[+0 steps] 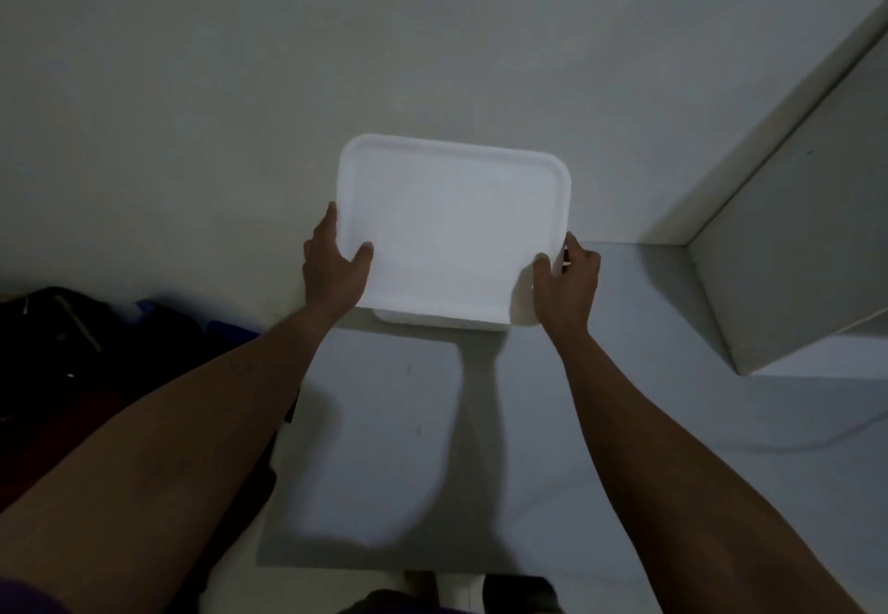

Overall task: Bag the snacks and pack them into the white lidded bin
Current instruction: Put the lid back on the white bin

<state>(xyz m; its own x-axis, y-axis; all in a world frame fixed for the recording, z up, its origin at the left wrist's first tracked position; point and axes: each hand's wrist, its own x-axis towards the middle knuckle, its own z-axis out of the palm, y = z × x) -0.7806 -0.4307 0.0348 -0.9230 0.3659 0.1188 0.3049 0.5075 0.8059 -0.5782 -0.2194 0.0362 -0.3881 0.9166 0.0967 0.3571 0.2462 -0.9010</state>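
Note:
The white bin (451, 229) stands at the far edge of a white table (399, 445), against the wall, with its flat rimmed lid on. My left hand (334, 267) grips the lid's left edge, thumb on top. At the right edge my right hand (567, 279) holds it the same way, thumb on the lid's near right corner. A strip of the bin's body shows under the lid's near edge. No snacks or bags are visible; the bin's inside is hidden.
A white shelf unit (788, 248) stands on the table at the right. Dark bags and a blue item (72, 349) lie left of the table, lower down. A thin cable (817, 435) runs across the table's right side. The room is dim.

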